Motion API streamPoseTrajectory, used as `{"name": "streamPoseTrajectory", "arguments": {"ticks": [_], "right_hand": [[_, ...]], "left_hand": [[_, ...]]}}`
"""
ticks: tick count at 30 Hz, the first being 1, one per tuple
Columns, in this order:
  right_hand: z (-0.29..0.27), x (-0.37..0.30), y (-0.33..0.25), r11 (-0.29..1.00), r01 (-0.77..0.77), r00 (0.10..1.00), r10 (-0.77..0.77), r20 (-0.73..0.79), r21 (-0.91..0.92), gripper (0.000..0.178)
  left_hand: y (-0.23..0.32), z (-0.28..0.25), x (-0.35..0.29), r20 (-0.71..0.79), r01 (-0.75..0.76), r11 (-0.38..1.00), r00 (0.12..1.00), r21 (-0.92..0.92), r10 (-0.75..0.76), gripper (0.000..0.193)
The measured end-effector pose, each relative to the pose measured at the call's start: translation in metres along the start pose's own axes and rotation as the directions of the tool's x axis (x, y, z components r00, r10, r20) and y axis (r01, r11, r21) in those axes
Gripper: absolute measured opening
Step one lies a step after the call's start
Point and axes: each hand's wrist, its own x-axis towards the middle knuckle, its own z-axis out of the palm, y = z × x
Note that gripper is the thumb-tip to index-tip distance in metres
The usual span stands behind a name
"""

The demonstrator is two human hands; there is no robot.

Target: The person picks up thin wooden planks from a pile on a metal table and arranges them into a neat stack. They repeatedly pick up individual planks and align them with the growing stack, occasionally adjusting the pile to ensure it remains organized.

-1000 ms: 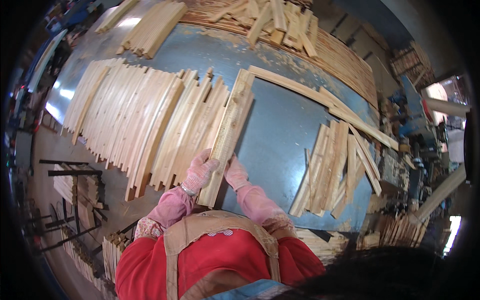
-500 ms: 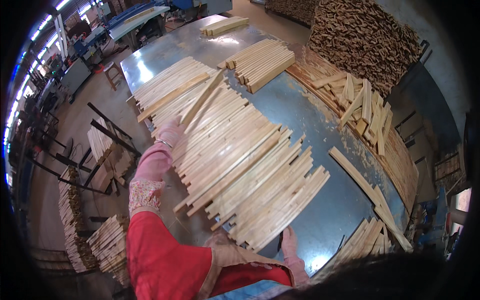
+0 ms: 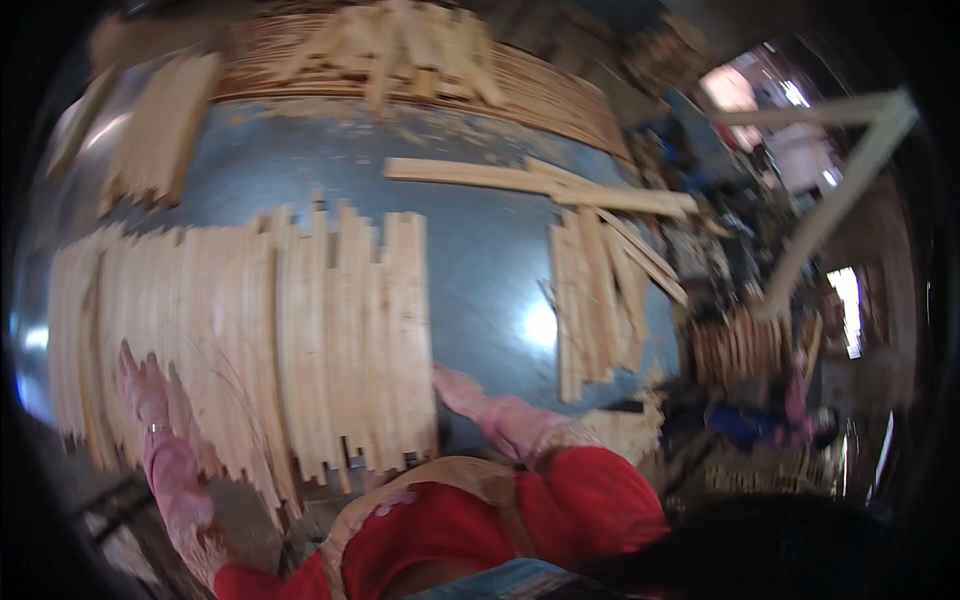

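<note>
A wide row of pale wooden slats (image 3: 300, 330) lies side by side on a blue-grey metal table (image 3: 480, 260). My left hand (image 3: 145, 385), in a pink glove, rests flat on the slats near the row's left end, fingers spread. The pink-gloved right hand (image 3: 458, 390) lies on the table beside the row's right edge, touching or nearly touching the last slat. Neither hand grips anything. The picture is blurred by motion.
A smaller bunch of slats (image 3: 595, 295) lies to the right, with a long slat (image 3: 530, 180) across the table beyond it. More slats (image 3: 165, 125) sit at the far left. A big heap of wood (image 3: 420, 50) borders the far edge. Clutter fills the right side.
The view has swung back to face the table. My left hand has moved from the row's far end to its near left part. My right hand now sits at the row's right edge.
</note>
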Motion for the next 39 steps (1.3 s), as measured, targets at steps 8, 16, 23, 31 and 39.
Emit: {"name": "streamPoseTrajectory", "arguments": {"ticks": [8,16,23,31,39], "right_hand": [[-0.089,-0.031,0.088,0.948,-0.063,0.947,-0.043,-0.32,-0.313,0.054],[-0.221,-0.061,0.276,0.844,-0.357,0.84,0.103,-0.532,-0.4,0.043],[-0.271,-0.079,0.258,0.972,-0.061,0.995,0.077,0.062,-0.225,0.032],[-0.492,-0.06,0.291,0.943,-0.206,0.566,-0.105,-0.818,-0.263,0.068],[-0.292,-0.105,0.398,0.92,-0.391,0.638,0.27,-0.721,-0.002,0.103]], "left_hand": [[0.273,0.029,-0.124,0.095,-0.281,0.734,0.9,-0.618,0.425,0.067],[0.504,0.032,-0.34,0.198,-0.495,0.611,0.654,-0.618,0.73,0.066],[0.585,0.036,-0.468,0.335,-0.517,0.518,0.409,-0.681,0.849,0.065],[0.586,0.033,-0.498,0.443,-0.448,0.657,0.496,-0.607,0.747,0.065],[0.565,0.044,-0.494,0.535,-0.316,0.75,0.546,-0.582,0.645,0.063]]}}
